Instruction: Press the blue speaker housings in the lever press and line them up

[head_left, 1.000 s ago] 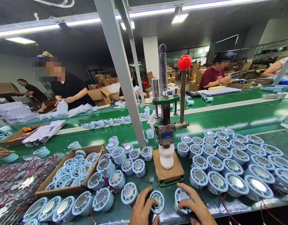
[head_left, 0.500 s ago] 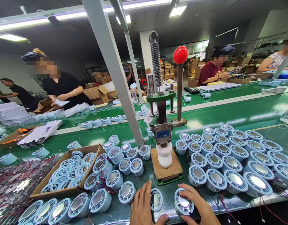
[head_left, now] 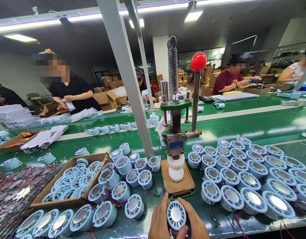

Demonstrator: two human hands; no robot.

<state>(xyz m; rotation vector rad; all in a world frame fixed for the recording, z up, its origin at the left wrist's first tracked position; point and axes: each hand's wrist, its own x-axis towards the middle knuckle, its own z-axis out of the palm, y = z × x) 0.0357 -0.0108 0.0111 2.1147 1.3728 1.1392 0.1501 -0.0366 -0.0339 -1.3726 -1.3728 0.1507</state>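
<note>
A light-blue round housing (head_left: 176, 215) with a slotted ring and a silver disc on top is gripped between my two hands at the table's front edge. My left hand (head_left: 158, 219) closes around its left side. On the other side, my right hand (head_left: 195, 221) wraps it, thumb at the near rim. Something dark shows beneath the thumb, too hidden to name. Just beyond my fingers stands a hand press (head_left: 176, 142) with a red-knobbed lever (head_left: 198, 62); its white round pusher (head_left: 176, 167) rests low over a brown base pad (head_left: 166, 172).
Rows of similar housings (head_left: 250, 179) with trailing wires fill the right side. To the left are a cardboard box (head_left: 60, 201) of blue slotted rings, more housings (head_left: 105, 214) and a heap of wired dark parts (head_left: 13, 189). A slanted post (head_left: 128, 73) rises behind. Co-workers sit across the green belt (head_left: 242, 121).
My hands were apart, the left beside a blue round part and the right on another with a silver disc. They have come together around one housing. The view has shifted slightly.
</note>
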